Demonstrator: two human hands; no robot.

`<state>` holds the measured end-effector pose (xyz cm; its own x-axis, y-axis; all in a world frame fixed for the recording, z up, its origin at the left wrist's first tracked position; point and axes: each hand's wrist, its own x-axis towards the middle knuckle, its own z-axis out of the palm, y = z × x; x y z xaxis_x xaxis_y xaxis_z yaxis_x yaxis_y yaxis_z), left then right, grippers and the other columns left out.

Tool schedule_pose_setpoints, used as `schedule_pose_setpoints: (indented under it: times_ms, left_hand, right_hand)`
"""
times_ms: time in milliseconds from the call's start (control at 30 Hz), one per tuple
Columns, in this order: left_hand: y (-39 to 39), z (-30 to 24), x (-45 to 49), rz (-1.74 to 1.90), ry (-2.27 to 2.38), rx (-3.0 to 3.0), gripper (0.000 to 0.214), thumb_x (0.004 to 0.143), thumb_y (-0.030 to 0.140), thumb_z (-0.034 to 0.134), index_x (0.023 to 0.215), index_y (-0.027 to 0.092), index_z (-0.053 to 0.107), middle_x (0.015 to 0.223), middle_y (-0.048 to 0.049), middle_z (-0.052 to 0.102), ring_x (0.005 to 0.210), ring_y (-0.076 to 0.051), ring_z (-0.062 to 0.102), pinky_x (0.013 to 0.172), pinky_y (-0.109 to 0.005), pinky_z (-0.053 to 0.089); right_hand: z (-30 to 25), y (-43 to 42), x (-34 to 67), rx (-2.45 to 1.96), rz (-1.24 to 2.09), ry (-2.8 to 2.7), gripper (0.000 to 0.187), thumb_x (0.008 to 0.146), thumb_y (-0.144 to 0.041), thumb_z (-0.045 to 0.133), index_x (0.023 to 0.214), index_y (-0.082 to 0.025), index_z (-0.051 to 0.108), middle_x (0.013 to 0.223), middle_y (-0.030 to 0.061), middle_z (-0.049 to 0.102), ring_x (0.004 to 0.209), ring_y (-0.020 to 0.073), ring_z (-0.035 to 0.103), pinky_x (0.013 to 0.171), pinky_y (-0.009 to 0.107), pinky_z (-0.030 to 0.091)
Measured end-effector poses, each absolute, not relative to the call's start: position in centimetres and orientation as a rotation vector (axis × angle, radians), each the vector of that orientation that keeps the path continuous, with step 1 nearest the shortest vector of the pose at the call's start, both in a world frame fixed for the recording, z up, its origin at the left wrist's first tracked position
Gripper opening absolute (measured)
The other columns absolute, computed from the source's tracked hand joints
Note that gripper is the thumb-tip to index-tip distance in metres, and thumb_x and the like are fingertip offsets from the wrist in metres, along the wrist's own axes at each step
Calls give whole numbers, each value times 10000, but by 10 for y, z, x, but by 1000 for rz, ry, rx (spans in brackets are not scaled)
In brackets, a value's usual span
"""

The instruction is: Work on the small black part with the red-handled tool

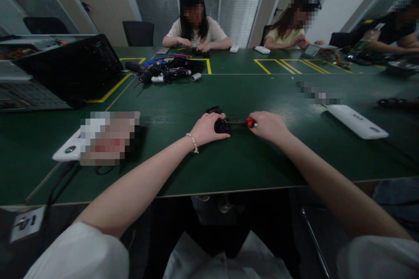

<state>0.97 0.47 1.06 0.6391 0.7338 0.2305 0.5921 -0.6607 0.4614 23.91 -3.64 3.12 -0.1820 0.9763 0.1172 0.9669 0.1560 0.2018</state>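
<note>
In the head view, my left hand [206, 129] is closed over a small black part [222, 127] on the green table. Its fingers lie across the top and the thumb runs along the near side; much of the part is hidden. My right hand [270, 125] is wrapped around a red-handled tool [251, 123], which looks like pliers. The tool's narrow metal end points left and reaches the right side of the black part. Whether its tip grips or only touches the part, I cannot tell.
An open computer case [68, 69] stands at the left. Beyond my hands lies a pile of cables and tools [170, 69]. White power banks [356, 121] [70, 148] flank my arms. Across the green table [229, 165], a person [196, 30] works with both hands; others sit at right.
</note>
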Motion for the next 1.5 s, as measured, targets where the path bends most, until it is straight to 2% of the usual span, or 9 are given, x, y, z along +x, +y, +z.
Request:
schedule_pose_setpoints:
  times_ms: [1500]
  left_hand:
    - [5,11,10,561,1068,2517,560,688,542,683,1099,180,566,1256,-75,569,1139,-289,503,968,-424,410]
  right_hand:
    - [30,-35,238,1968,363,2351,216,788,-310,465,895,-188,609,897,74,660,778,206,593,575,295,366]
